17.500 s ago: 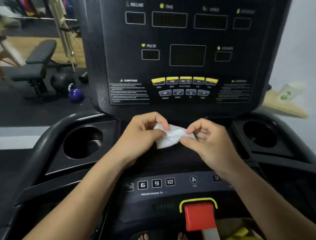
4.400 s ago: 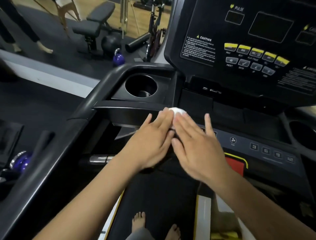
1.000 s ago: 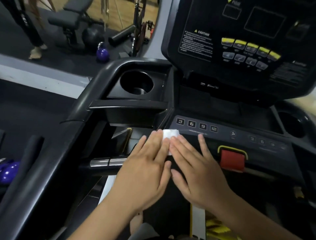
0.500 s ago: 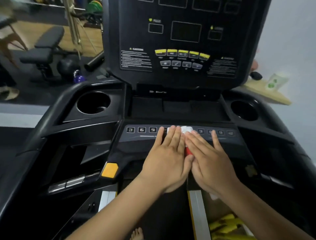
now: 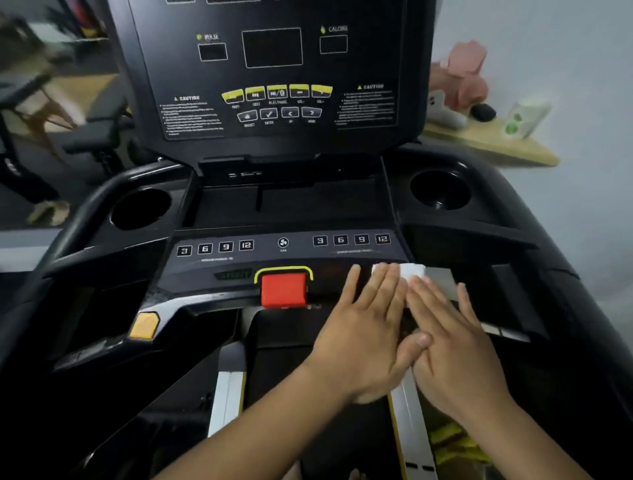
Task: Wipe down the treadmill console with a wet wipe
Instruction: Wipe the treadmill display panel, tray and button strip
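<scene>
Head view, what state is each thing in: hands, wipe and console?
wet wipe: flat on the console edge, pressed under both hands.
left hand: open, fingers straight on the wipe.
right hand: open, fingers straight on the wipe.
console display: dark.
red stop button: untouched.

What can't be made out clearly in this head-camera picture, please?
Head view:
- wet wipe: mostly hidden under left hand and right hand; only a white edge shows.
- caution text: too small to read.
- top displays: cut off by the upper edge.
- gym equipment, left: motion-blurred.
</scene>
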Motion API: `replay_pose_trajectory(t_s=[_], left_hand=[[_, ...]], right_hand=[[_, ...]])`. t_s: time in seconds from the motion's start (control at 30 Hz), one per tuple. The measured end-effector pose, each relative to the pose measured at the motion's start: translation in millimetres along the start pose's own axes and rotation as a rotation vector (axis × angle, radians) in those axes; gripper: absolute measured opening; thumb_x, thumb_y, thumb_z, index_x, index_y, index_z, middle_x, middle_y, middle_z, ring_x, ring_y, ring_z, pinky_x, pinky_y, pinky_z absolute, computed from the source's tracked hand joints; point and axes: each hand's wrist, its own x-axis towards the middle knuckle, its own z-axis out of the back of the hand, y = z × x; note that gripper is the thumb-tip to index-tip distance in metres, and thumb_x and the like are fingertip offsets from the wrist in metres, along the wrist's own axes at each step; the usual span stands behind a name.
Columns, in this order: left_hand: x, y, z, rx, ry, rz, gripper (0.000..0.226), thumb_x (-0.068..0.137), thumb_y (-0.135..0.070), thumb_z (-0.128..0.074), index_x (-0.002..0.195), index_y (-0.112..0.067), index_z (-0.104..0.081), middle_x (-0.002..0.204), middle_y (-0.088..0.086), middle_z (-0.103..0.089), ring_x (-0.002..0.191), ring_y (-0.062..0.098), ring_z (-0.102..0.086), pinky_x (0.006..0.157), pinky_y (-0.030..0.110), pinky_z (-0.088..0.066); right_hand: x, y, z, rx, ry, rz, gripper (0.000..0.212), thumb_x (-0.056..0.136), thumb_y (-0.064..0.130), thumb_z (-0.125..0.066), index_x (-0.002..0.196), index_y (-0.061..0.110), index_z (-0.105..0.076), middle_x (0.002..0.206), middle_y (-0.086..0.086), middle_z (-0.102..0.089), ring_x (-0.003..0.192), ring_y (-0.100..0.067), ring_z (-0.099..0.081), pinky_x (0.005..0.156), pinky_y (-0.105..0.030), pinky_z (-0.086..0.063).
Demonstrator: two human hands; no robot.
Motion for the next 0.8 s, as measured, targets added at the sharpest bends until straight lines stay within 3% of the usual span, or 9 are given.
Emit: replay_pose_trajectory(t_s=[0.13,0.23,0.4,0.57,0.8], left_hand=[[-22.6,30.7,8.6,0.075,-0.023,0.144,0.082,0.093,-0.060,0.011,0.155,-0.010,-0.011,0.163,0.009,-0.005,0.151,0.021,0.005,0.120,0.052,0.004],[-35.8,63.8,19.9,0.083,-0.043,0.266,0.087,0.089,-0.061,0.018,0.155,-0.013,-0.010,0.163,0.005,-0.006,0.150,0.015,0.006,0.119,0.051,0.010],[-75.1,106.0,26.4,0.037,-0.081,0.448,0.091,0.083,-0.064,0.026,0.155,-0.019,-0.005,0.164,-0.001,0.001,0.148,0.007,0.012,0.119,0.045,0.013],[-134.8,139.0,20.9,-0.003,-0.108,0.608,0.091,0.083,-0.066,0.024,0.156,-0.022,-0.007,0.163,-0.005,0.001,0.145,0.000,0.016,0.120,0.040,0.013],[-174.5,159.3,20.4,-0.025,-0.079,0.648,0.089,0.083,-0.068,0.022,0.155,-0.022,-0.001,0.162,-0.003,0.006,0.148,0.008,0.015,0.121,0.036,0.012]], right_hand=[[27.1,29.9,-10.2,-0.002,0.038,0.086,0.058,0.092,0.030,-0.029,0.144,0.005,-0.038,0.153,-0.008,-0.036,0.146,-0.019,-0.024,0.115,-0.052,-0.011],[63.9,61.1,-14.0,0.003,0.073,0.167,0.062,0.091,0.033,-0.021,0.143,0.004,-0.039,0.152,-0.009,-0.038,0.145,-0.020,-0.025,0.115,-0.054,-0.008],[104.6,118.0,-19.0,0.013,0.199,0.336,0.078,0.083,0.039,0.004,0.153,0.010,-0.015,0.163,-0.003,-0.011,0.149,-0.015,0.001,0.117,-0.051,0.013],[117.0,181.2,-34.7,0.037,0.227,0.502,0.062,0.097,0.033,-0.027,0.153,0.008,-0.016,0.163,-0.006,-0.012,0.150,-0.018,0.004,0.117,-0.053,0.013],[118.4,219.2,-46.0,-0.011,0.280,0.599,0.065,0.096,0.033,-0.031,0.153,0.009,-0.014,0.163,-0.005,-0.011,0.149,-0.016,0.003,0.117,-0.054,0.009]])
